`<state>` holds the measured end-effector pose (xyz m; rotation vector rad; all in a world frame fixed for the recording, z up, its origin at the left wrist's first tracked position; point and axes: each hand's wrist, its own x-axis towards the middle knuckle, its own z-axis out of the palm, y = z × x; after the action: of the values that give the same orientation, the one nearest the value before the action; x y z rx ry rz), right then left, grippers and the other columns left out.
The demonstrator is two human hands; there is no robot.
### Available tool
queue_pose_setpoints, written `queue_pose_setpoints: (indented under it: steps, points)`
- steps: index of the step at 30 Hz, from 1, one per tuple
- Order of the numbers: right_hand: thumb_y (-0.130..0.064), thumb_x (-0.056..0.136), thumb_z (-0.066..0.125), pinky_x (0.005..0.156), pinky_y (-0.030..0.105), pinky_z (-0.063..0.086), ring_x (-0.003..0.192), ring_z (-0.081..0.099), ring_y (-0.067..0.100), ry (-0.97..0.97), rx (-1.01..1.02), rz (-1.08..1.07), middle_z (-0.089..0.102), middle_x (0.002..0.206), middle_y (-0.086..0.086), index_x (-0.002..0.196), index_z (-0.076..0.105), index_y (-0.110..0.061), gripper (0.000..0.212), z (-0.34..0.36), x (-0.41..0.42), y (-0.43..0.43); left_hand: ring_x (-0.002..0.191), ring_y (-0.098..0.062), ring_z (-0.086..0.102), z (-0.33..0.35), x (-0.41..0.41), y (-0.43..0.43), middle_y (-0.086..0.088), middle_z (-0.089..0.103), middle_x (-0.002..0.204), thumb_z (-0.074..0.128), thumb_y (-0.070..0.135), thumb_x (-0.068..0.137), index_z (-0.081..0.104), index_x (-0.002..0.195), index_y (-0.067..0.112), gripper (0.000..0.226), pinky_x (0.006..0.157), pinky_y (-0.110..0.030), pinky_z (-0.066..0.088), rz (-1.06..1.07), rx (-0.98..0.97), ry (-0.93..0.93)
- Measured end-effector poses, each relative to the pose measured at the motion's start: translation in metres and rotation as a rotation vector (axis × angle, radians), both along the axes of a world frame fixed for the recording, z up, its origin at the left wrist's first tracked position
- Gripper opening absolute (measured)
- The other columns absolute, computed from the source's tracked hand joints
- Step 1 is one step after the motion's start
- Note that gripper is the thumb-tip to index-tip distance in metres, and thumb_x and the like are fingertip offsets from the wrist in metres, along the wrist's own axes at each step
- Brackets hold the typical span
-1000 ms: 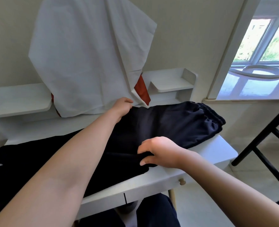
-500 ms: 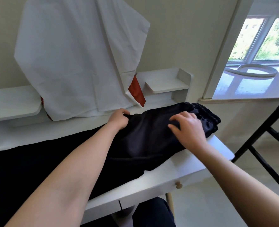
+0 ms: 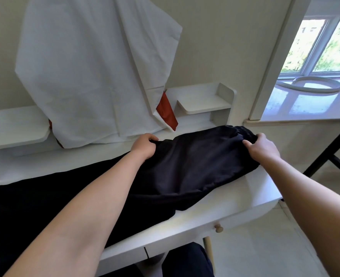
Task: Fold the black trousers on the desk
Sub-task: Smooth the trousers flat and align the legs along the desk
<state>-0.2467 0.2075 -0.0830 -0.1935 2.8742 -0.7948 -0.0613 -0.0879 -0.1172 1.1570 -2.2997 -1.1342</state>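
The black trousers [image 3: 185,166] lie lengthwise across the white desk [image 3: 235,198], waistband at the far right end, legs running off to the left. My left hand [image 3: 144,146] is closed on the trousers' far edge near the middle of the desk. At the elastic waistband, my right hand [image 3: 262,147] grips the cloth at the right end. Both forearms reach over the trousers.
A white cloth [image 3: 93,68] with a red patch [image 3: 166,111] hangs over the desk's back shelf [image 3: 203,100]. A drawer knob [image 3: 218,229] sticks out of the desk front. A black stand [image 3: 328,148] is on the floor to the right, under a window [image 3: 320,47].
My right hand has gone from the trousers' near edge to the waistband at the right end and closed on it. My left hand has kept its hold on the far edge.
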Motion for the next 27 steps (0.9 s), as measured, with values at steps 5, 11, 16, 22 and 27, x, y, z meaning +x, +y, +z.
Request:
queue_pose_setpoints:
  steps: [5, 11, 16, 22, 27]
  points:
    - [-0.034, 0.086, 0.069, 0.092, 0.045, 0.044, 0.116, 0.049, 0.044, 0.099, -0.054, -0.017, 0.054, 0.119, 0.026, 0.119, 0.049, -0.009, 0.046, -0.003, 0.005, 0.007, 0.094, -0.022, 0.062, 0.000, -0.003, -0.002, -0.001, 0.065, 0.109, 0.054, 0.008, 0.086, 0.066, 0.093, 0.030, 0.026, 0.081, -0.029, 0.051, 0.041, 0.008, 0.041]
    - [-0.022, 0.090, 0.066, 0.090, 0.052, 0.043, 0.108, 0.046, 0.047, 0.274, 0.054, 0.011, 0.046, 0.110, 0.028, 0.117, 0.048, -0.007, 0.037, -0.002, 0.006, 0.023, 0.096, -0.020, 0.060, 0.002, -0.005, -0.003, 0.001, 0.064, 0.110, 0.056, 0.007, 0.085, 0.065, 0.086, 0.031, 0.026, 0.077, -0.025, 0.044, 0.094, -0.082, 0.092]
    - [-0.023, 0.091, 0.064, 0.086, 0.052, 0.042, 0.104, 0.046, 0.047, 0.316, 0.065, 0.013, 0.046, 0.107, 0.028, 0.118, 0.047, -0.008, 0.035, -0.012, 0.008, 0.027, 0.082, -0.019, 0.061, 0.008, -0.002, -0.013, -0.003, 0.068, 0.103, 0.062, 0.012, 0.086, 0.063, 0.076, 0.033, 0.023, 0.072, -0.024, 0.044, 0.190, -0.080, 0.164]
    - [-0.031, 0.093, 0.061, 0.091, 0.052, 0.040, 0.108, 0.046, 0.046, 0.305, 0.107, 0.009, 0.047, 0.114, 0.025, 0.137, 0.043, -0.030, 0.048, -0.016, 0.005, 0.029, 0.095, -0.022, 0.063, -0.004, -0.002, -0.006, -0.004, 0.068, 0.111, 0.056, 0.010, 0.090, 0.067, 0.089, 0.027, 0.020, 0.082, -0.026, 0.048, 0.237, -0.062, 0.131]
    - [-0.025, 0.090, 0.056, 0.106, 0.056, 0.026, 0.131, 0.029, 0.037, 0.413, 0.523, 0.076, 0.035, 0.139, 0.017, 0.142, 0.032, -0.036, 0.058, -0.006, 0.014, 0.013, 0.096, -0.027, 0.062, -0.002, 0.001, -0.006, -0.008, 0.061, 0.120, 0.044, -0.003, 0.082, 0.063, 0.102, 0.025, 0.040, 0.075, -0.026, 0.047, 0.100, -0.009, 0.018]
